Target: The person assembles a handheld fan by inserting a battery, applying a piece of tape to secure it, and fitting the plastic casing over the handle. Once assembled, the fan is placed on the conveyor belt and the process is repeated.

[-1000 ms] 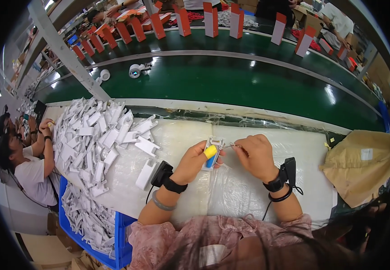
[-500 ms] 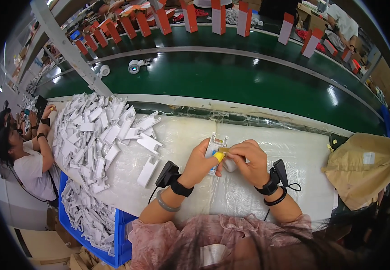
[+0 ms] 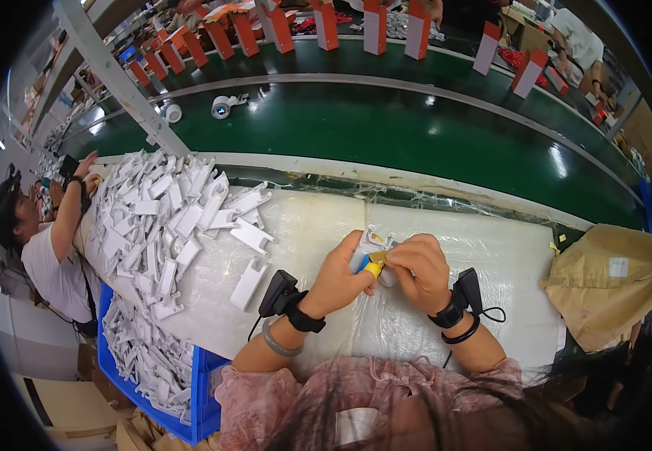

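Note:
My left hand (image 3: 339, 278) is closed around a white plastic part (image 3: 376, 239) with a forked end, held over the middle of the table. A yellow covering (image 3: 373, 269) wraps the left thumb tip, and a bit of blue shows on the part beside it. The fingers of my right hand (image 3: 421, 272) pinch by that thumb, where a small brownish piece (image 3: 378, 256) shows between the hands. Below the fingers a whitish round shape is mostly hidden. To the left, a single white bracket (image 3: 249, 284) lies apart from a heap of similar brackets (image 3: 145, 207).
A blue bin (image 3: 206, 391) full of white brackets stands at the lower left. Beyond the table runs a green conveyor (image 3: 326, 124) carrying a white camera-like device (image 3: 222, 110) and several orange-and-white boxes (image 3: 375, 30). A brown paper bag (image 3: 604, 282) is at right; a co-worker (image 3: 51, 244) is at left.
The white part has tilted in my hands, and my left hand has shifted slightly right. On the conveyor, the boxes have moved right and the device slightly left. The co-worker's arm has risen.

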{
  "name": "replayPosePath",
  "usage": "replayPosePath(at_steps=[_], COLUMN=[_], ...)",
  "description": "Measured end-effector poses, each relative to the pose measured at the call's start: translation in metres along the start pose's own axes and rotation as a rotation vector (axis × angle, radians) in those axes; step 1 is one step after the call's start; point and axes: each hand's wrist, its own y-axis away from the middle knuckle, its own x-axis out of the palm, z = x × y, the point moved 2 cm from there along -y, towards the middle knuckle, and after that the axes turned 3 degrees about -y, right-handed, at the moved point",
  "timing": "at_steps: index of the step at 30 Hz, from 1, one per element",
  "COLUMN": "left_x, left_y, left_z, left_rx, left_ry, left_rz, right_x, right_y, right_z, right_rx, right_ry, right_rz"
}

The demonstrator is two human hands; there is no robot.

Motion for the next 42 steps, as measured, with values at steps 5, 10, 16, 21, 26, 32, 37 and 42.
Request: replayPosePath(at_steps=[5, 10, 16, 21, 26, 32, 37, 42], left_x=[0.002, 0.001, 0.001, 0.000, 0.004, 0.005, 0.004, 0.006], left_y=[0.003, 0.003, 0.002, 0.001, 0.003, 0.004, 0.002, 0.005], left_z=[-0.002, -0.001, 0.002, 0.009, 0.001, -0.006, -0.003, -0.001], left_rx=[-0.039, 0.053, 0.069, 0.105, 0.172, 0.248, 0.328, 0.283], left_ry=[-0.056, -0.128, -0.155, -0.186, -0.238, -0.370, -0.374, -0.297], left_rz=[-0.003, 0.017, 0.011, -0.001, -0.031, -0.056, -0.058, 0.009], right_x=[0.000, -0.001, -0.001, 0.000, 0.001, 0.001, 0.006, 0.003], right_y=[0.002, 0.002, 0.003, 0.004, 0.005, 0.006, 0.009, 0.008], right_z=[-0.002, -0.002, -0.003, -0.004, -0.005, -0.005, -0.004, -0.006], right_rx=[0.032, 0.052, 0.054, 0.065, 0.085, 0.091, 0.277, 0.145], right_ry=[-0.003, -0.019, -0.013, -0.014, -0.017, -0.027, -0.140, -0.017], right_rz=[0.007, 0.004, 0.015, 0.009, 0.002, 0.013, -0.021, 0.020])
